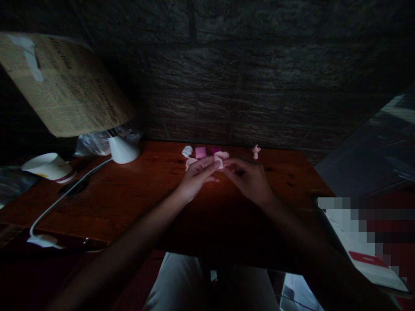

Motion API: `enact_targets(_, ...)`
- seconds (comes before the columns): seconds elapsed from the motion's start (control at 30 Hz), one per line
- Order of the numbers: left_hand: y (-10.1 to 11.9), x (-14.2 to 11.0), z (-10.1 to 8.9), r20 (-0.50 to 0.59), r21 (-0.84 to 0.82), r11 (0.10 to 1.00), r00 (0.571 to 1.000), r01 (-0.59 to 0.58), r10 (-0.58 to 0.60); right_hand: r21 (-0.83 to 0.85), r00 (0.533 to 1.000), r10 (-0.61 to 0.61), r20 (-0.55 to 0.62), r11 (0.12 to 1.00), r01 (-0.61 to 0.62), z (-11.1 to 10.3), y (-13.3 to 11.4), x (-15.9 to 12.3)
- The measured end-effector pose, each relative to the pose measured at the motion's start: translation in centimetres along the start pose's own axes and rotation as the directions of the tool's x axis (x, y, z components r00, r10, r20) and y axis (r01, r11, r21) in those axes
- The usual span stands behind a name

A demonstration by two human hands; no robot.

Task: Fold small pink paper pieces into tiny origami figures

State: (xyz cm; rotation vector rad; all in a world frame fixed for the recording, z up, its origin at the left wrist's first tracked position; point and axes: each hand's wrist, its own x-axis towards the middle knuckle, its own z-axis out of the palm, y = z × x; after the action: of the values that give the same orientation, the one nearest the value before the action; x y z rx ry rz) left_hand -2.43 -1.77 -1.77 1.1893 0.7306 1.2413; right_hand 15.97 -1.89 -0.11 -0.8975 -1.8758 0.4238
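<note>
My left hand (195, 176) and my right hand (250, 176) meet over the table, both closed on a thin pale pink piece of what looks like modelling clay (221, 157). It has a petal-like, wavy edge and stands up between the fingertips. Just beyond the hands lie a crumpled white lump (187, 150) and a pink square block (201, 152). A magenta piece (216, 150) is partly hidden behind the held one. Another pale pink piece (190, 162) is half covered by my left hand. Further right is a small pale pink shaped piece (256, 151).
A lamp with a newspaper-print shade (74, 86) and white base (123, 150) stands at the left of the wooden table (129, 194). Its white cord (69, 190) runs over the front edge. A paper cup (50, 167) sits further left. Behind rises a dark brick wall (214, 77).
</note>
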Motion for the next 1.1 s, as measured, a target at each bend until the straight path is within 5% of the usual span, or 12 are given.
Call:
enact_targets(0.33, 0.1, 0.0, -0.1, -0.038, 0.163, 0.977, 0.988, -0.140, 0.148, 0.192, 0.983, 0.170, 0.064, 0.965, -0.180, -0.4, -0.2, 0.0)
enact_targets(0.47, 0.3, 0.1, -0.2, -0.078, 0.220, 0.960, 0.977, -0.176, 0.197, 0.312, 0.965, 0.192, 0.180, 0.919, -0.241, -0.6, -0.5, 0.2)
enact_targets(0.77, -0.1, 0.0, 0.1, 0.064, 0.132, 0.980, 0.988, -0.150, 0.142, 0.464, 0.919, 0.313, 0.242, 0.794, -0.393, 0.3, -0.5, 0.3)
enact_targets(1.1, -0.4, 0.1, -0.1, 0.052, 0.061, 0.990, 0.991, -0.125, 0.122, 0.564, 0.893, 0.382, 0.239, 0.694, -0.448, 0.5, -0.6, 0.4)
